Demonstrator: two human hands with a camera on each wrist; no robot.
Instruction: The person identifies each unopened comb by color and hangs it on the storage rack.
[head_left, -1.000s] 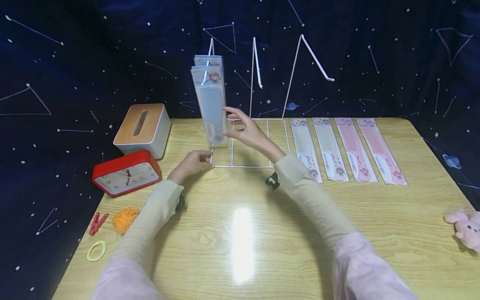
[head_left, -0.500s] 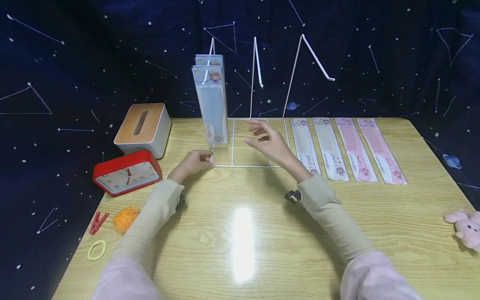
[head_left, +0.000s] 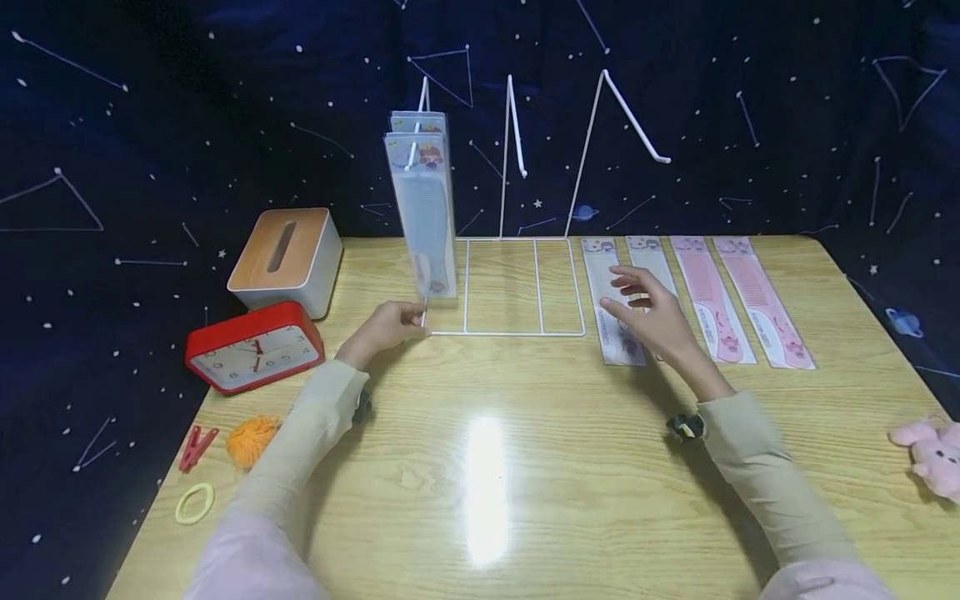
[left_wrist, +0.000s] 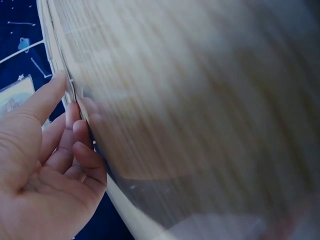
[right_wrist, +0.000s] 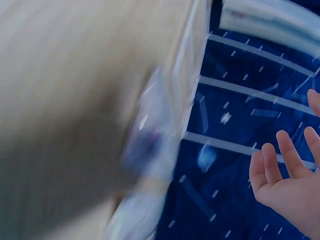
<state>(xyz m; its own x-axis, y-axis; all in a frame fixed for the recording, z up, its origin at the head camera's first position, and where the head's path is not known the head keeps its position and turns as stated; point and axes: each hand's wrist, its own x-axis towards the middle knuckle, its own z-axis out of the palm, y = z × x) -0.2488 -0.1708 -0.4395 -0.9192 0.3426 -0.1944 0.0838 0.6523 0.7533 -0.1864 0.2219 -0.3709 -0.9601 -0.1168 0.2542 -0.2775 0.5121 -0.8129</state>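
My left hand (head_left: pixel 382 329) pinches the front left corner of a white wire display rack (head_left: pixel 502 334); the left wrist view shows thumb and fingers at its edge. From the rack's left hook hang several packaged blue combs (head_left: pixel 427 217), one behind another. My right hand (head_left: pixel 654 315), fingers spread and holding nothing, hovers over a pale packaged comb (head_left: pixel 600 267) and a cream packaged comb (head_left: pixel 643 244), partly hiding both. Two pink packaged combs (head_left: pixel 705 292) (head_left: pixel 761 300) lie flat to their right. In the right wrist view the table side is blurred.
A tissue box (head_left: pixel 300 275) with a wooden lid and a red clock (head_left: pixel 255 346) stand left of the rack. Nearer are an orange yarn ball (head_left: pixel 251 440), a red clip (head_left: pixel 197 448) and a yellow ring (head_left: pixel 194 503). A pink plush toy (head_left: pixel 937 462) lies at the right edge.
My right hand has moved away from the hanging combs, rightward across the rack, to above the combs on the table. The left hand stays at the rack's corner.
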